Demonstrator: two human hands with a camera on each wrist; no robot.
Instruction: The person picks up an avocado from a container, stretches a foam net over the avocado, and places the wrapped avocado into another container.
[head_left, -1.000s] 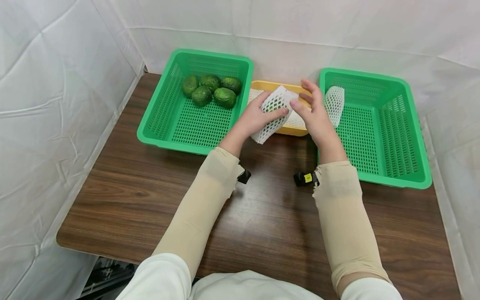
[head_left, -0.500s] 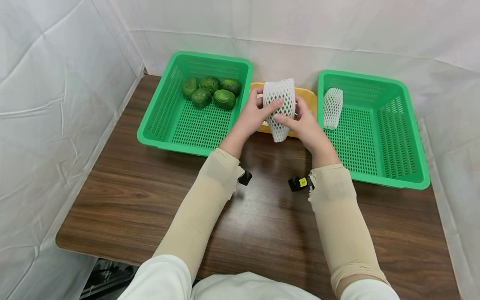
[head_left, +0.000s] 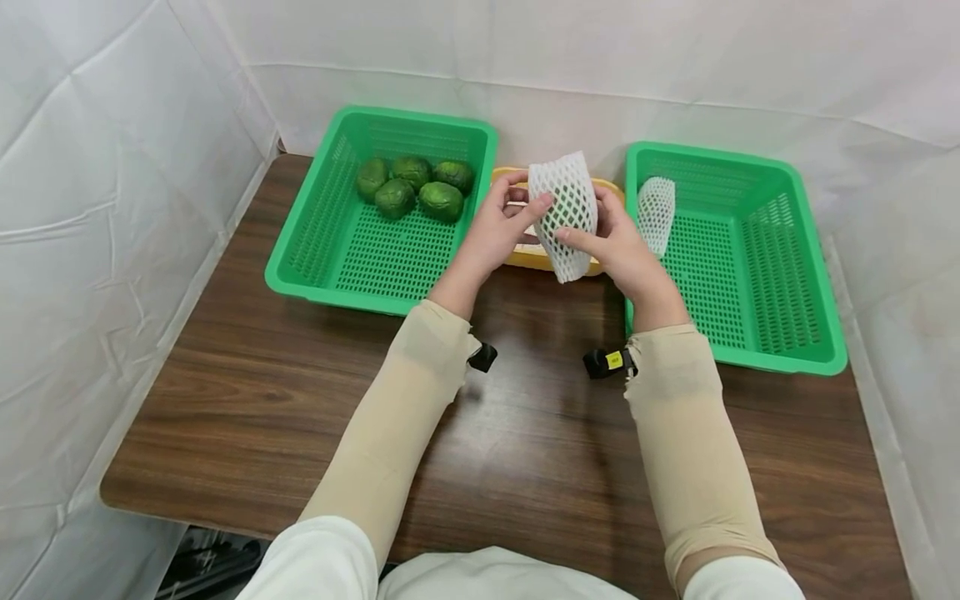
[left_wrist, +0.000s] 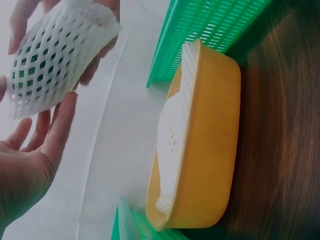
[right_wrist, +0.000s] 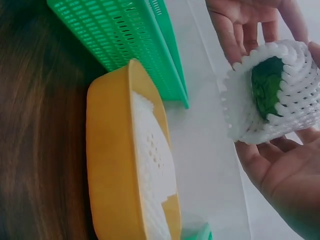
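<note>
Both hands hold one white foam net sleeve (head_left: 567, 196) up over the yellow tray, with a green avocado (right_wrist: 267, 86) inside; the right wrist view looks in at its open end. The left hand (head_left: 501, 218) grips the sleeve's left side, thumb on the front. On the other side, the right hand (head_left: 621, 248) has its thumb across the lower front and its fingers behind. Several bare avocados (head_left: 441, 202) lie in the left green basket (head_left: 382, 258). A sleeved avocado (head_left: 656, 214) leans in the near-left corner of the right green basket (head_left: 780, 283).
Between the baskets stands the yellow tray (left_wrist: 207, 140), holding flat white foam sleeves (left_wrist: 171, 140). White sheeting (head_left: 555, 75) rises behind and at both sides of the brown wooden table (head_left: 525, 442). Each wrist carries a small black camera (head_left: 609, 362).
The right hand has come in from the right and now holds the sleeve along with the left. The sleeve has turned from slanted to nearly upright, its wider end up.
</note>
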